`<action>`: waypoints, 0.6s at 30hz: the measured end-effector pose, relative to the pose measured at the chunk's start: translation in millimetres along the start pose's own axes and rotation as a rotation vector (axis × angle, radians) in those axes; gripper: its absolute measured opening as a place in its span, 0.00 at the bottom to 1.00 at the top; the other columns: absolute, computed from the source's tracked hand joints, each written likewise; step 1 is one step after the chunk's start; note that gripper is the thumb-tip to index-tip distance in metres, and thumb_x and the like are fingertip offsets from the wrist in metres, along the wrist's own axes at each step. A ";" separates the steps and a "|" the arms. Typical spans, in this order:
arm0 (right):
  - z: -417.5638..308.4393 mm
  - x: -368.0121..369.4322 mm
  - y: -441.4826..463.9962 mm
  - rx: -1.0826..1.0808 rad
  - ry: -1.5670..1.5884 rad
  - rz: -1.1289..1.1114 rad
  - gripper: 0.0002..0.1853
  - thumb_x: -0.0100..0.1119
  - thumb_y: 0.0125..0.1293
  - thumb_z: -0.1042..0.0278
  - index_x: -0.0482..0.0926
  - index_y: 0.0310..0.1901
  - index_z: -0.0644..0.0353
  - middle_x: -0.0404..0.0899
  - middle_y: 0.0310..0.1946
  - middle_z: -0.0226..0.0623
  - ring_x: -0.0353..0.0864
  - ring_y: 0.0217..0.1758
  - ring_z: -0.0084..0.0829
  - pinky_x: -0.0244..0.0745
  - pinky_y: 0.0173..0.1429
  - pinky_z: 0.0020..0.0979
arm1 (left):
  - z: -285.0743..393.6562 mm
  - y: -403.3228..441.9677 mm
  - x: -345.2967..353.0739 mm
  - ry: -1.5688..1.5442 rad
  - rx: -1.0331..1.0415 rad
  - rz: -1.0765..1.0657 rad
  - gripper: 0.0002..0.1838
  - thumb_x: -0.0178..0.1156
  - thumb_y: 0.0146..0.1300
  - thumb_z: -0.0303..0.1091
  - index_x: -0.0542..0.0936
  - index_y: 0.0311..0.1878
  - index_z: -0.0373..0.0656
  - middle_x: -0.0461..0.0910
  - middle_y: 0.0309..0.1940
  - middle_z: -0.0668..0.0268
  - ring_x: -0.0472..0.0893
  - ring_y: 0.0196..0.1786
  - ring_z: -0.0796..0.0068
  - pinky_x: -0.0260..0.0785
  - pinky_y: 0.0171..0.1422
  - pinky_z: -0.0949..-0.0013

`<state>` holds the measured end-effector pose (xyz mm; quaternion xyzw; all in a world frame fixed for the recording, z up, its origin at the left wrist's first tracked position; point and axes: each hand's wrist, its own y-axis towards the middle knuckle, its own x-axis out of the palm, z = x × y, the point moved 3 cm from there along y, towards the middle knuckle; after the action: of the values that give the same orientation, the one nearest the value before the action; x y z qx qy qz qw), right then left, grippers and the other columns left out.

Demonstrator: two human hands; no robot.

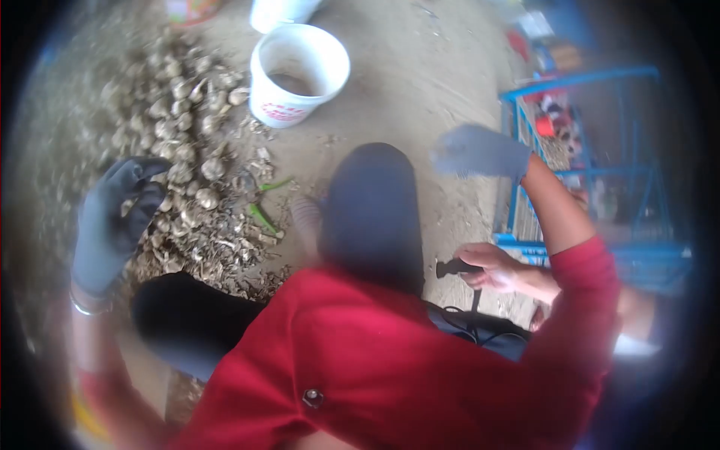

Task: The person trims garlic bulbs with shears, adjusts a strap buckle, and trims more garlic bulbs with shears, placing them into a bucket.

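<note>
Grey gloves cover both of my hands. My left hand (120, 217) is raised at the edge of a pile of garlic bulbs (214, 169), its fingers curled but apart, with nothing seen between them. My right hand (484, 152) is held out over the floor, between my knee and a blue metal frame; its fingers are smeared by motion. Two green-handled tools (261, 217) lie on the loose skins beside the pile. Past my knee stands a white bucket (285, 109) with red print, some brown matter at its bottom.
Another person's bare hand (491, 268) holds a small black device with a cable, just right of my leg. The blue metal frame (592, 81) stands at the right with items inside. A second white bucket (281, 11) is at the top edge.
</note>
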<state>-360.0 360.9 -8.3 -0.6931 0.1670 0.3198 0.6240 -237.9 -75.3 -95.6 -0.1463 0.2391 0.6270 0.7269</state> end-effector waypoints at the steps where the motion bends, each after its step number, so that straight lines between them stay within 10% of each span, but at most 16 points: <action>1: 32.0 24.3 -5.8 -0.052 -0.053 -0.110 0.18 0.59 0.65 0.51 0.85 0.43 0.58 0.81 0.30 0.34 0.78 0.32 0.22 0.75 0.42 0.28 | 1.6 4.6 3.8 -0.014 -0.009 -0.015 0.16 0.53 0.61 0.17 0.78 0.53 0.34 0.79 0.43 0.65 0.77 0.41 0.79 0.70 0.50 0.76; 6: 23.0 73.9 -73.7 -0.005 0.211 -0.435 0.27 0.65 0.53 0.42 0.81 0.42 0.61 0.83 0.32 0.36 0.80 0.37 0.31 0.73 0.46 0.35 | 0.1 -3.9 5.8 -0.010 -0.038 0.001 0.13 0.54 0.64 0.22 0.78 0.50 0.32 0.80 0.41 0.64 0.76 0.41 0.79 0.69 0.50 0.75; 7: 4.3 72.6 -73.3 0.004 -0.094 -0.497 0.21 0.68 0.50 0.52 0.79 0.36 0.63 0.81 0.28 0.38 0.80 0.33 0.29 0.73 0.39 0.34 | 4.0 -7.7 5.0 -0.023 -0.052 0.011 0.12 0.54 0.64 0.23 0.79 0.50 0.32 0.80 0.41 0.64 0.76 0.41 0.79 0.69 0.50 0.74; 10: 16.5 121.3 -83.2 0.231 0.551 -0.177 0.12 0.71 0.44 0.66 0.79 0.28 0.59 0.78 0.23 0.39 0.78 0.26 0.30 0.70 0.29 0.33 | 13.5 -29.4 -4.6 -0.068 -0.057 0.058 0.12 0.54 0.64 0.24 0.79 0.48 0.33 0.80 0.39 0.61 0.78 0.41 0.74 0.70 0.50 0.70; 14: 31.8 128.9 -53.5 -0.074 -0.274 -0.293 0.17 0.70 0.53 0.53 0.82 0.36 0.59 0.82 0.31 0.44 0.82 0.32 0.35 0.74 0.35 0.36 | 20.6 -83.9 -29.4 0.079 -0.035 0.320 0.11 0.58 0.61 0.20 0.81 0.47 0.33 0.82 0.39 0.60 0.80 0.42 0.73 0.72 0.49 0.71; 18: 42.0 135.4 -26.6 0.151 0.659 -0.062 0.09 0.61 0.58 0.71 0.78 0.36 0.68 0.72 0.20 0.31 0.73 0.23 0.21 0.67 0.27 0.23 | 32.2 -182.5 -46.4 -0.233 -0.458 0.628 0.11 0.56 0.69 0.29 0.79 0.51 0.37 0.80 0.36 0.72 0.74 0.34 0.88 0.67 0.37 0.82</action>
<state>-252.9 428.8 -77.1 -0.7157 0.3619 0.0460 0.5956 -58.1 -129.1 -59.7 -0.1520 0.0423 0.8680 0.4708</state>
